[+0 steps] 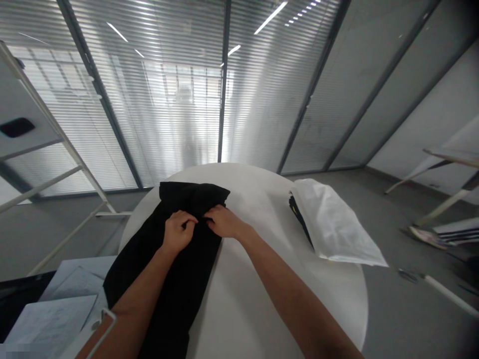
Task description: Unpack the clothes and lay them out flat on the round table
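A black garment (175,279) lies lengthwise on the round white table (262,279), its far end near the table's back. My left hand (179,230) rests on the garment's upper part with its fingers curled, pinching the cloth. Close beside it, my right hand (223,222) is also closed on the fabric, thumb and fingers pressed together at the same spot. The two hands nearly touch.
A white plastic bag (333,224) over something dark lies at the table's right edge. Papers (56,309) sit at the lower left. A white metal frame (56,164) stands left, and glass walls with blinds lie behind.
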`<act>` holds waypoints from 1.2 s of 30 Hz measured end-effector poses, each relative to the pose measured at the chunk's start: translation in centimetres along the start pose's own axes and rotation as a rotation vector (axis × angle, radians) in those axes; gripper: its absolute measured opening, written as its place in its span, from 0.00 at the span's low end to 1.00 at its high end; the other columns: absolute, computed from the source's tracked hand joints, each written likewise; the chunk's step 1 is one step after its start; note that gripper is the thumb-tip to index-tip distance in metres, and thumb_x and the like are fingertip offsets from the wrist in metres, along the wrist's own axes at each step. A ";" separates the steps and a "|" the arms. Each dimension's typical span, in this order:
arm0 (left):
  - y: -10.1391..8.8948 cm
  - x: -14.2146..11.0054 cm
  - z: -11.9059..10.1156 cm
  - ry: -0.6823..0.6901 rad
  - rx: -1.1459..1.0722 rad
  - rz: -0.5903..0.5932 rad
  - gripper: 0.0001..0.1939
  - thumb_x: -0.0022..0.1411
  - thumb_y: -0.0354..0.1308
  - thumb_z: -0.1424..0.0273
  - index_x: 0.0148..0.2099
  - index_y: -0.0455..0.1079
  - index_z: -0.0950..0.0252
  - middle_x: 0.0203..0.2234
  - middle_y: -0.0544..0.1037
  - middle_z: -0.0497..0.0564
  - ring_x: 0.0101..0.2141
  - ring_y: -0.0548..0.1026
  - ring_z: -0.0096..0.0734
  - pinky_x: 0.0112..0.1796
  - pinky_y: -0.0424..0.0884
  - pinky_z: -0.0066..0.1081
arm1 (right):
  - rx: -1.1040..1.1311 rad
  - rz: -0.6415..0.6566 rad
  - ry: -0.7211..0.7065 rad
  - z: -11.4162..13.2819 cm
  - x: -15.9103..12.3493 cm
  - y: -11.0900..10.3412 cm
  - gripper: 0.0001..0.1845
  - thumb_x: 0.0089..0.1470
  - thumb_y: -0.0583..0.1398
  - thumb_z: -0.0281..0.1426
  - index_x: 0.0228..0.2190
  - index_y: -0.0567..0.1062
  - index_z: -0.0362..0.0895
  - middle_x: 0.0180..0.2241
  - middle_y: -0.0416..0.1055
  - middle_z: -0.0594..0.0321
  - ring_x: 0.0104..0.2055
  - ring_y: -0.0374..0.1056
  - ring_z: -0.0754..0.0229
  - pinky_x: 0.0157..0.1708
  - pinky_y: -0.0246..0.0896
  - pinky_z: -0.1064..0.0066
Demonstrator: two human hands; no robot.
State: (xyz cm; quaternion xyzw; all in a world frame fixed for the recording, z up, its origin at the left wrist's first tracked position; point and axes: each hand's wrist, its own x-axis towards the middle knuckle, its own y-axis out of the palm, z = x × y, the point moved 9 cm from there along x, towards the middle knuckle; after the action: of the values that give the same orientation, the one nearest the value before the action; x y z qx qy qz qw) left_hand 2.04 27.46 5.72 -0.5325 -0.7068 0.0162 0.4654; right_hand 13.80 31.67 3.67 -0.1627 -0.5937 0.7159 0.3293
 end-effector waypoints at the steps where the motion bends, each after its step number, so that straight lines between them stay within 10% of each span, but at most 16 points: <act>1: 0.7 -0.2 0.2 0.010 0.053 0.050 0.12 0.55 0.51 0.74 0.26 0.74 0.60 0.24 0.78 0.47 0.30 0.74 0.34 0.40 0.68 0.37 | 0.013 0.011 0.002 -0.3 0.4 0.0 0.17 0.57 0.55 0.27 0.46 0.77 0.43 0.45 0.76 0.54 0.50 0.69 0.54 0.52 0.59 0.64; 5: 2.7 0.0 1.9 -0.101 0.168 0.208 0.13 0.58 0.50 0.73 0.29 0.76 0.59 0.29 0.80 0.47 0.36 0.75 0.37 0.43 0.67 0.38 | 0.108 0.043 0.039 -2.1 3.2 -1.8 0.24 0.58 0.55 0.30 0.56 0.69 0.44 0.52 0.72 0.54 0.53 0.67 0.54 0.52 0.59 0.65; 12: 3.9 0.0 4.0 -0.243 0.209 0.326 0.15 0.62 0.48 0.69 0.36 0.77 0.59 0.35 0.81 0.49 0.41 0.74 0.40 0.46 0.67 0.38 | -0.124 -0.433 0.448 -7.3 4.3 -8.7 0.38 0.55 0.55 0.28 0.66 0.50 0.42 0.68 0.44 0.49 0.69 0.35 0.43 0.63 0.34 0.44; 16: 4.2 -0.1 4.5 -0.266 0.240 0.334 0.15 0.62 0.48 0.70 0.38 0.78 0.58 0.37 0.80 0.50 0.43 0.73 0.41 0.48 0.66 0.40 | -0.052 -0.283 0.364 -6.4 3.8 -5.2 0.20 0.57 0.53 0.29 0.50 0.74 0.50 0.57 0.66 0.60 0.61 0.56 0.51 0.59 0.47 0.51; 25: 4.6 -0.3 4.9 -0.298 0.295 0.384 0.15 0.62 0.48 0.68 0.39 0.78 0.57 0.41 0.79 0.52 0.45 0.72 0.45 0.49 0.63 0.46 | 0.058 0.007 0.173 -3.8 2.4 1.2 0.20 0.57 0.57 0.30 0.51 0.73 0.48 0.54 0.69 0.57 0.56 0.63 0.52 0.57 0.51 0.55; 31: 5.0 -0.3 5.1 -0.294 0.316 0.411 0.16 0.63 0.48 0.67 0.41 0.78 0.56 0.41 0.78 0.52 0.47 0.71 0.46 0.50 0.61 0.48 | 0.218 0.158 0.071 -3.5 -1.9 -1.4 0.20 0.60 0.55 0.32 0.53 0.72 0.43 0.54 0.70 0.54 0.55 0.66 0.55 0.57 0.56 0.64; 36: 4.9 -0.4 5.4 -0.299 0.318 0.412 0.16 0.62 0.47 0.66 0.40 0.78 0.56 0.40 0.78 0.52 0.46 0.72 0.46 0.50 0.62 0.47 | 0.104 0.136 0.485 -10.5 -9.0 -7.5 0.24 0.61 0.53 0.39 0.57 0.68 0.47 0.56 0.69 0.55 0.56 0.65 0.51 0.58 0.55 0.59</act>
State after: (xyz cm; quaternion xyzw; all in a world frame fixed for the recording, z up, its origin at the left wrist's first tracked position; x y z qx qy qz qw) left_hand 2.03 31.81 -0.10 -0.5770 -0.6330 0.2990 0.4208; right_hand 29.01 34.08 6.88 -0.3520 -0.4473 0.7060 0.4214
